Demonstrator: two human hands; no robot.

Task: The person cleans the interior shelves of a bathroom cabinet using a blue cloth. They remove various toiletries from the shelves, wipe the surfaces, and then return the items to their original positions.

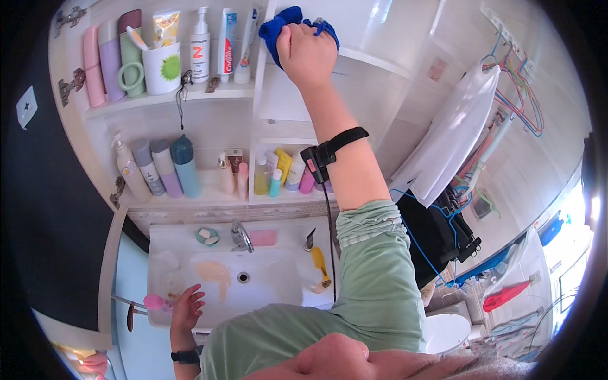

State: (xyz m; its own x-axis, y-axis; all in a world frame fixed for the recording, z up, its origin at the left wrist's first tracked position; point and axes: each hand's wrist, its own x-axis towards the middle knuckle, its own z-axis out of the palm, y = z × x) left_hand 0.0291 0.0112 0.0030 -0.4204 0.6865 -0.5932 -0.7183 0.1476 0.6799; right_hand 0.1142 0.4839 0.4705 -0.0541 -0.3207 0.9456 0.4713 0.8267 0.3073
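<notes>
My right hand [308, 54] grips a bunched blue cloth [274, 38] high up, at the divider [262, 85] of a white wall cabinet. The cloth lies against the upper right part of the cabinet; the hand hides some of it. Low on the left, my left hand [189, 304] hangs over the front left of the white washbasin [280, 280], fingers apart, with nothing in it. Just beside that hand is a pink-capped bottle [154, 302]. A black strap with a small device [319, 162] and a cable sits on my right forearm.
Bottles, a white cup [162, 69], and a Colgate toothpaste tube [227, 45] stand on the upper left shelf. Below are more bottles [187, 166] and the faucet [241, 236]. A yellow brush [319, 263] lies at the basin's right. An open cabinet door [57, 190] extends left; hanging clothes [441, 142] are right.
</notes>
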